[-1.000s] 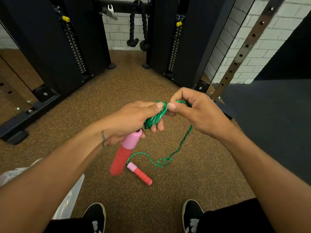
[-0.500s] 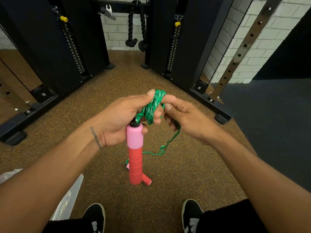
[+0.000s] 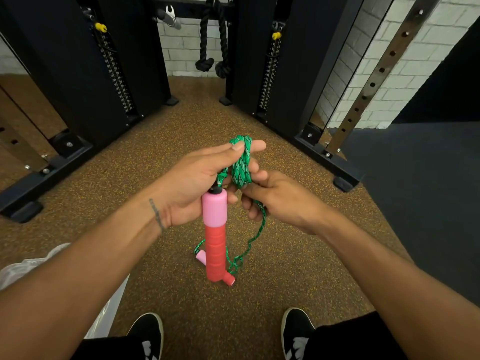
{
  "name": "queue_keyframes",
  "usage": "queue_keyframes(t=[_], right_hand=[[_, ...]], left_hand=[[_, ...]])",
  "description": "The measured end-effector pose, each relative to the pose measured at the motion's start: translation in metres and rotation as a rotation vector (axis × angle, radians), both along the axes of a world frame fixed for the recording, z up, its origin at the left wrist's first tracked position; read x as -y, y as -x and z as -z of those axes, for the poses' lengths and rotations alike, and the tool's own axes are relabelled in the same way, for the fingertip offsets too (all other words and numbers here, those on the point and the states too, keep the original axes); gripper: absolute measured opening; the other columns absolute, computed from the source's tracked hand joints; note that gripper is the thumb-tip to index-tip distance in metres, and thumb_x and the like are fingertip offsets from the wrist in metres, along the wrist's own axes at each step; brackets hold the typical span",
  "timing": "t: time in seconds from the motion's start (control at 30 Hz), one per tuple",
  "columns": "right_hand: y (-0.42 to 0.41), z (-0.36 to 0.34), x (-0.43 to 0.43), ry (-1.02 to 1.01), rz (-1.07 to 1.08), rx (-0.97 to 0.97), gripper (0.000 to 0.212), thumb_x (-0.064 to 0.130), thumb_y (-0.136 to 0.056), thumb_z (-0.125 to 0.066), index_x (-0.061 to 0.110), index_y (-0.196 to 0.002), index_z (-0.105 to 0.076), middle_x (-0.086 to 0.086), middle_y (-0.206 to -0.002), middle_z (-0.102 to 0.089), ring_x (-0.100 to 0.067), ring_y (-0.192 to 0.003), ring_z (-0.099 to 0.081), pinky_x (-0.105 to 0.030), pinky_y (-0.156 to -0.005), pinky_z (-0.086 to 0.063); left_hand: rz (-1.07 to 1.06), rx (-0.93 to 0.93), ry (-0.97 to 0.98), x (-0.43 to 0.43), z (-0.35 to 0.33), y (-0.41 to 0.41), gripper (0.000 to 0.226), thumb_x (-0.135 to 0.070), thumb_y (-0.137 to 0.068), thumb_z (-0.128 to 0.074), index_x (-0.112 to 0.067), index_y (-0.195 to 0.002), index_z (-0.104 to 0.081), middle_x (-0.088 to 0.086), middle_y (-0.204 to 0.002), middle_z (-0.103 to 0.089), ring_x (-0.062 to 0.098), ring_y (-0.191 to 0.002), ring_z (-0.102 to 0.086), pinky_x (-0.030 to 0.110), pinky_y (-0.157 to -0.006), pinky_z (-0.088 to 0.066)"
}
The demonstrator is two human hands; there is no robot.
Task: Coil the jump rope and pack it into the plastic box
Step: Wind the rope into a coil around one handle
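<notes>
- Standing on the brown speckled rubber floor point(image 3: 181, 294), two black shoes point(image 3: 148, 333) show at the bottom edge.
- A clear plastic box point(image 3: 109, 315) lies on the floor at the lower left, partly hidden by the left forearm and well apart from the rope.
- A small pink-and-red handle point(image 3: 230, 279) lies on the floor, with slack green cord looped beside it.
- The other pink-and-red ribbed handle point(image 3: 215, 242) hangs upright below the left hand point(image 3: 192, 183).
- The green braided jump rope point(image 3: 241, 167) is coiled round the left fingers point(image 3: 255, 146), and the thumb presses on the coil.
- The right hand point(image 3: 283, 201) has its fingers curled round the loose strand just under the coil.
- Black weight-stack machine columns point(image 3: 78, 74) stand beyond.
</notes>
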State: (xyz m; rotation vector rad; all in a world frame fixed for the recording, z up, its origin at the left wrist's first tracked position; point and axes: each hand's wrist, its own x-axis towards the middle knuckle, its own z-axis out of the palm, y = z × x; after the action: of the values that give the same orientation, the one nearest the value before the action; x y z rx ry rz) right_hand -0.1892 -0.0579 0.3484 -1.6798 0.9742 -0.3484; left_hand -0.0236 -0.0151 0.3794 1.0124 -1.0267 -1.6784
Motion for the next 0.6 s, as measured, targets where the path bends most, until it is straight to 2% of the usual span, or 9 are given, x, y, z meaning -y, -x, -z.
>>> queue_keyframes(t=[0.17, 0.23, 0.3, 0.37, 0.47, 0.6], right_hand=[[-0.001, -0.009, -0.008, 0.079, -0.168, -0.176, 0.033, 0.037, -0.102, -0.049, 0.013, -0.087, -0.064, 0.001, -0.076, -0.063, -0.007, -0.061, -0.059, -0.023, -0.057, -0.049], [0.002, -0.017, -0.009, 0.147, -0.195, -0.197, 0.030, 0.041, -0.100, -0.053, 0.019, -0.093, -0.071, 0.010, -0.068, -0.057, -0.002, -0.057, -0.052, -0.019, -0.054, -0.042], [0.008, -0.026, -0.008, 0.221, -0.225, -0.203, 0.025, 0.044, -0.096, -0.058, 0.027, -0.096, -0.076, 0.013, -0.059, -0.049, -0.002, -0.054, -0.043, -0.019, -0.053, -0.034], [0.014, -0.034, -0.007, 0.192, -0.239, -0.137, 0.022, 0.043, -0.093, -0.062, 0.028, -0.088, -0.077, 0.010, -0.055, -0.046, -0.007, -0.053, -0.039, -0.024, -0.052, -0.031], [0.020, -0.045, -0.006, 0.109, -0.174, 0.029, 0.022, 0.038, -0.088, -0.066, 0.023, -0.074, -0.074, 0.009, -0.052, -0.048, -0.010, -0.051, -0.038, -0.027, -0.049, -0.029], [0.024, -0.053, -0.002, 0.080, -0.063, 0.247, 0.023, 0.026, -0.091, -0.057, 0.013, -0.074, -0.063, 0.014, -0.047, -0.054, -0.003, -0.045, -0.032, -0.024, -0.048, -0.021]], left_hand=[[-0.032, -0.053, 0.000, 0.002, 0.002, 0.000, 0.036, -0.017, -0.098, -0.049, -0.017, -0.133, -0.058, 0.000, -0.098, -0.069, 0.015, -0.109, -0.068, 0.020, -0.050, -0.049], [-0.008, 0.004, -0.001, 0.001, 0.000, -0.003, 0.036, -0.013, -0.098, -0.050, -0.018, -0.133, -0.058, 0.000, -0.096, -0.070, 0.016, -0.102, -0.069, 0.019, -0.048, -0.050], [0.020, 0.115, 0.029, 0.000, -0.001, -0.005, 0.034, -0.014, -0.098, -0.051, -0.020, -0.131, -0.059, -0.004, -0.090, -0.070, 0.014, -0.080, -0.067, 0.018, -0.047, -0.048], [0.038, 0.206, 0.065, -0.001, 0.000, -0.007, 0.032, -0.016, -0.098, -0.052, -0.020, -0.129, -0.060, -0.008, -0.088, -0.069, 0.008, -0.069, -0.063, 0.020, -0.050, -0.044], [0.061, 0.287, 0.084, -0.001, 0.002, -0.007, 0.030, -0.016, -0.099, -0.052, -0.022, -0.127, -0.061, -0.004, -0.093, -0.069, -0.001, -0.072, -0.061, 0.018, -0.048, -0.043], [0.078, 0.263, 0.060, -0.003, 0.002, -0.006, 0.019, -0.012, -0.098, -0.050, -0.019, -0.111, -0.063, -0.004, -0.086, -0.070, -0.001, -0.076, -0.067, 0.018, -0.046, -0.045]])
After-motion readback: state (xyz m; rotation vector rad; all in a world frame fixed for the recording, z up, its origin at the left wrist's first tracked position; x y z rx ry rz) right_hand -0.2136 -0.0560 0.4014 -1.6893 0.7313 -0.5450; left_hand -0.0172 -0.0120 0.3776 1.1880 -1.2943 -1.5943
